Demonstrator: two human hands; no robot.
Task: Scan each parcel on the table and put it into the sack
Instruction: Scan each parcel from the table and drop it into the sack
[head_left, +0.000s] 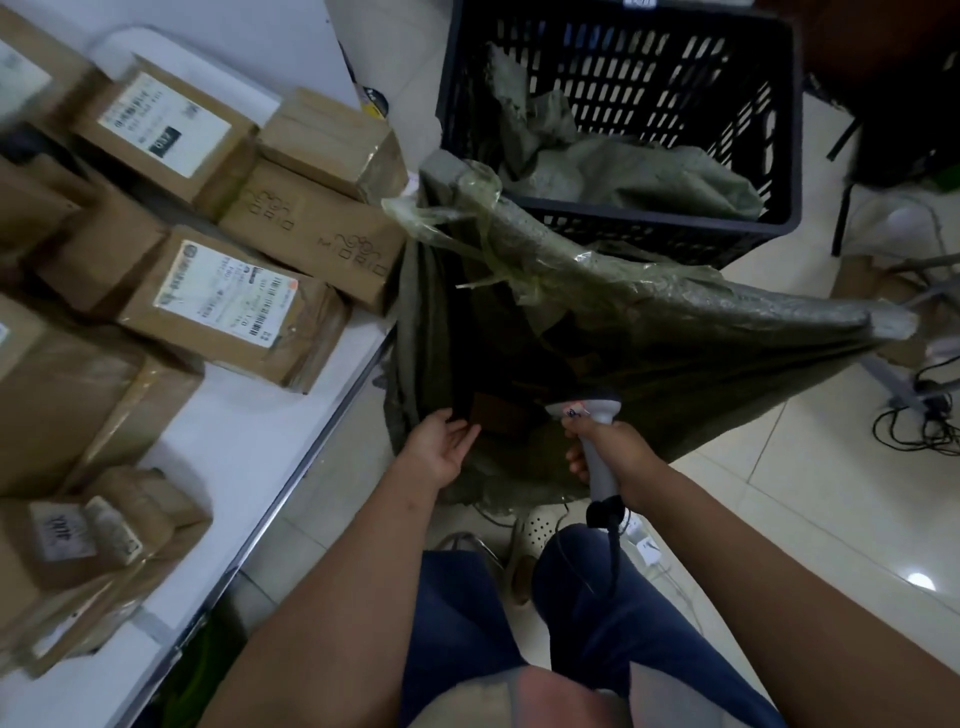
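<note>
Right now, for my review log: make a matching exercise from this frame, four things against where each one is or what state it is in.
Things:
1. barcode scanner
2. left hand
3. sack
4. black crate

Places or states:
A. open, empty, at the sack's mouth
B. on the floor behind the sack, green material inside
C. gripped in the right hand
D. standing open beside the table

Pairs: 1-C, 2-A, 3-D, 4-B

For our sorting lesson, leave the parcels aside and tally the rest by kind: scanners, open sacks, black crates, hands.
scanner: 1
open sack: 1
black crate: 1
hands: 2 (left hand, right hand)
Total: 5
</note>
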